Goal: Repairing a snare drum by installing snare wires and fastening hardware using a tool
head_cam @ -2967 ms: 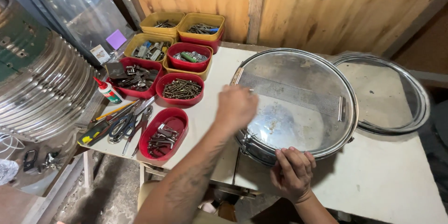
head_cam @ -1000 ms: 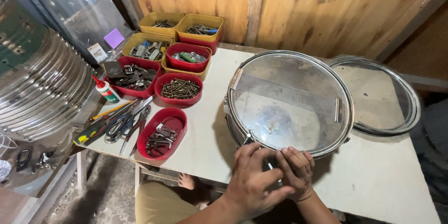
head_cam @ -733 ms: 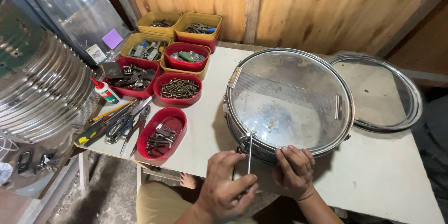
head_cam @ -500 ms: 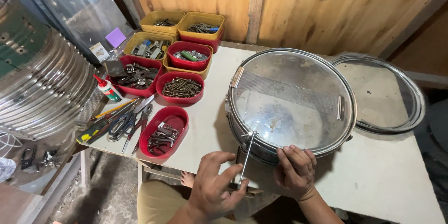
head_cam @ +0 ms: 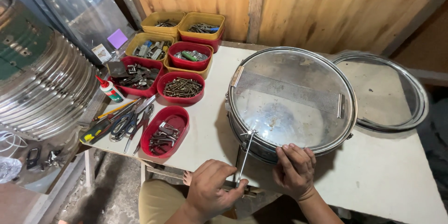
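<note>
- Here, in the head view, a snare drum point(head_cam: 291, 100) lies flat on the white bench point(head_cam: 396, 172), its clear head and the strip of snare wires facing up.
- The left hand point(head_cam: 210, 191) is at the near edge of the bench, just in front of the drum; its fingers point(head_cam: 223, 172) are clamped on the lower end of a thin metal tension rod point(head_cam: 244, 155).
- The rod stands tilted, its upper end touching the drum's near rim.
- The right hand point(head_cam: 294, 170) rests just right of the rod, with its fingers held together and curled over the drum's near rim, pressing on the shell.
- Right of the drum, touching or nearly touching its rim, lies a loose metal hoop point(head_cam: 413, 98) flat on the bench.
- Left of the drum stand red and yellow trays; the nearest red tray point(head_cam: 165, 130) holds small metal parts, and another red tray point(head_cam: 181, 87) behind it holds screws.
- Further left of the drum, scissors point(head_cam: 122, 123) and other hand tools lie beside a small glue bottle point(head_cam: 109, 89).
- Well left of the drum, off the bench, a ribbed shiny drum shell point(head_cam: 42, 84) fills the frame's edge.
</note>
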